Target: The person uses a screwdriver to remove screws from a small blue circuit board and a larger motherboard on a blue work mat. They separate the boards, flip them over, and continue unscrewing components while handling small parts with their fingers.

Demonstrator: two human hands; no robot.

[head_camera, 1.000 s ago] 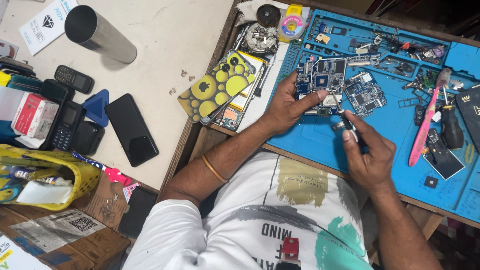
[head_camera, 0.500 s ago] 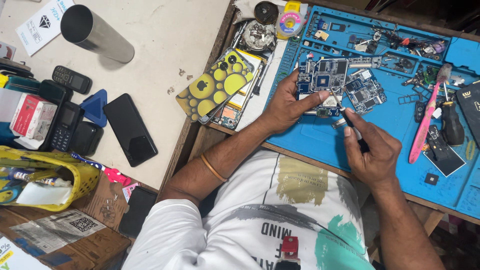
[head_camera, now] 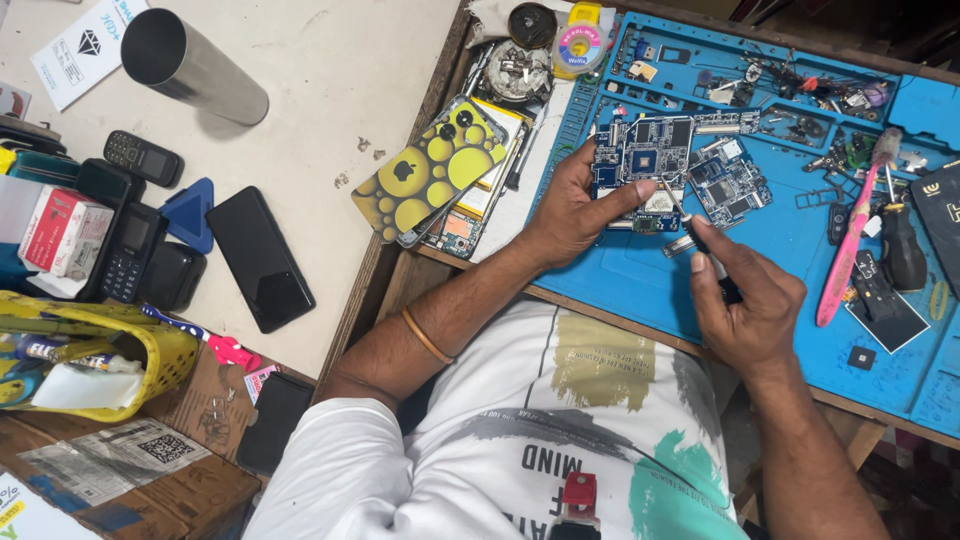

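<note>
Right hand [head_camera: 745,300] pinches a thin metal tool [head_camera: 690,225], tip on the board | left hand [head_camera: 570,210] clamps the blue circuit board [head_camera: 640,160] flat on the blue work mat [head_camera: 780,250] | second board [head_camera: 728,180] just beside | pink toothbrush [head_camera: 855,235] well to the right

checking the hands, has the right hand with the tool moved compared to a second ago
Yes, slightly. The right hand with its tool has edged up the blue mat, the tip closer to the circuit board under the left hand.
</note>
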